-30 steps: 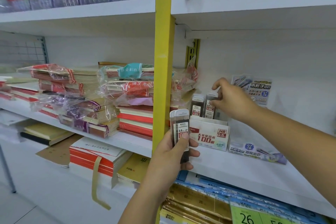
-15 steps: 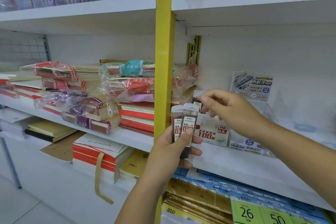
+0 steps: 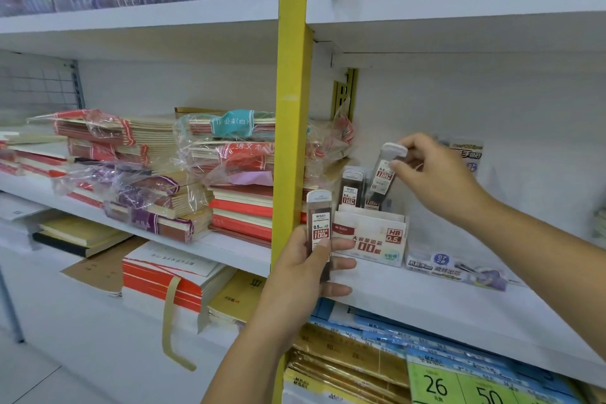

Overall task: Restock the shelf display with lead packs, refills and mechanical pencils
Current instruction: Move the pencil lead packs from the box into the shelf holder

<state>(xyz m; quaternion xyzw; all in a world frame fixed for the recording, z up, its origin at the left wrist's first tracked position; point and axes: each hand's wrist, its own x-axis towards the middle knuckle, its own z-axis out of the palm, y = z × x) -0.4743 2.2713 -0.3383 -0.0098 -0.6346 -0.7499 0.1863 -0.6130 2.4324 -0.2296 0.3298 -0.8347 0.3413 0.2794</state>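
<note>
A white HB 0.5 display box (image 3: 370, 236) stands on the white shelf (image 3: 426, 302), right of the yellow post. Lead packs (image 3: 351, 188) stand upright inside it. My right hand (image 3: 436, 174) pinches one dark lead pack (image 3: 384, 174) by its white cap, tilted, its lower end at the box's back row. My left hand (image 3: 305, 269) holds another lead pack (image 3: 318, 228) upright in front of the post, just left of the box.
A low clear tray with blue-labelled packs (image 3: 455, 269) lies right of the box, and a carded pack (image 3: 467, 156) leans on the back wall. Wrapped notebook stacks (image 3: 229, 167) fill the left bay. Price tags and blue packs (image 3: 459, 384) sit on the shelf below.
My right hand took a lead pack from my left hand's pair and carried it up and right over the display box. My left hand now holds a single pack.
</note>
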